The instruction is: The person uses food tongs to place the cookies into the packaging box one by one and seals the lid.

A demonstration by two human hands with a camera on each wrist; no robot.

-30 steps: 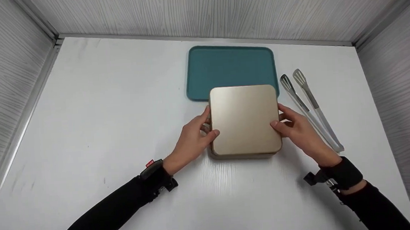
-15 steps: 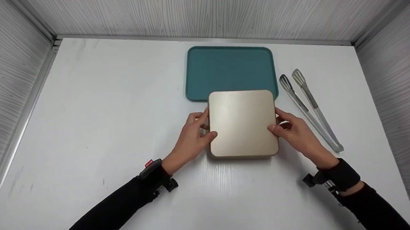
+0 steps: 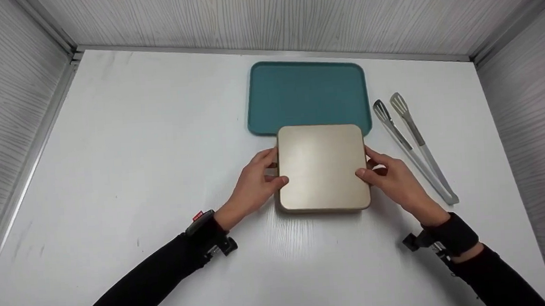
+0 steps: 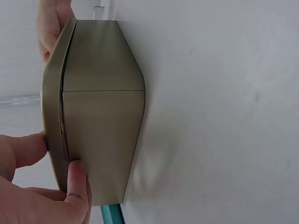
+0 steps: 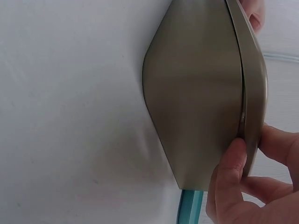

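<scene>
A gold square tin (image 4: 103, 126) with rounded corners stands on the white table, and its lid (image 3: 321, 166) sits over the top. In both wrist views a thin dark seam runs between lid and body. My left hand (image 3: 255, 182) grips the lid's left edge, thumb on top and fingers at the side by the seam. On the opposite edge my right hand (image 3: 394, 178) pinches the lid the same way, thumb on top, a fingertip (image 5: 236, 149) against the side at the seam. The inside of the tin is hidden.
Behind the tin lies a teal tray (image 3: 306, 91), its near edge overlapped by the tin in the head view. Metal tongs (image 3: 416, 151) with slotted ends lie spread on the table right of the tray, close to the right hand. Grey wood-grain panels (image 3: 264, 16) border the table.
The lid has come down and toward me, from sitting askew with its far edge over the tray to lying nearly square on the tin. Both hands have moved slightly with it.
</scene>
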